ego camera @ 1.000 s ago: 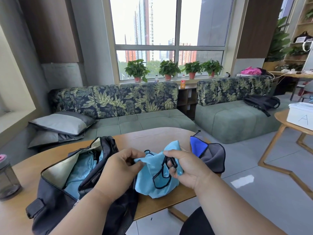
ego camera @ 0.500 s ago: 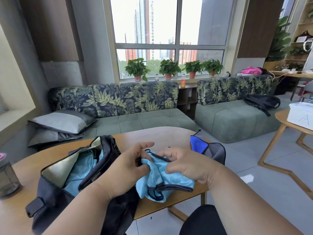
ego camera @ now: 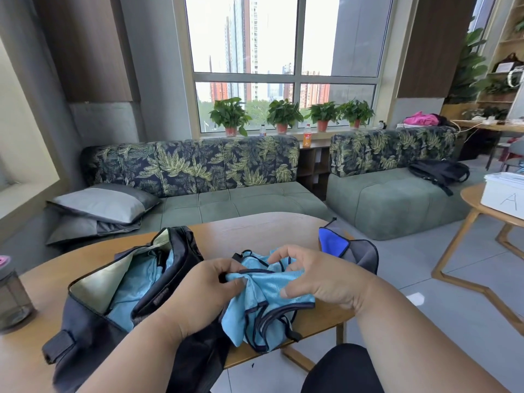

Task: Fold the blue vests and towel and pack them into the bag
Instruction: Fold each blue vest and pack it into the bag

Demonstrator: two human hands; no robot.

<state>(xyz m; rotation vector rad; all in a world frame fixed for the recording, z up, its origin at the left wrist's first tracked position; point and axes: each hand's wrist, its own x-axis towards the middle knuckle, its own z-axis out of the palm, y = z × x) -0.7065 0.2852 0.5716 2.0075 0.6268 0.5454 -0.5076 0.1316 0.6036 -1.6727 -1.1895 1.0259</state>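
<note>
A light blue vest (ego camera: 263,304) with dark trim lies bunched at the near edge of the wooden table (ego camera: 249,234). My left hand (ego camera: 204,293) pinches its upper left part between thumb and fingers. My right hand (ego camera: 314,276) grips the vest's right side with curled fingers. The dark bag (ego camera: 93,316) lies open to the left, with light blue fabric (ego camera: 136,290) inside it. A blue and grey towel (ego camera: 351,251) hangs over the table's right edge, behind my right hand.
A dark water bottle (ego camera: 12,296) with a pink lid stands at the table's left end. Green sofas (ego camera: 232,199) sit behind the table. A second wooden table (ego camera: 476,205) with a white box (ego camera: 504,194) is on the right.
Both hands have gathered the vest downward from a raised, spread hold into a bunch on the table edge. My right hand shifted its grip along the fabric.
</note>
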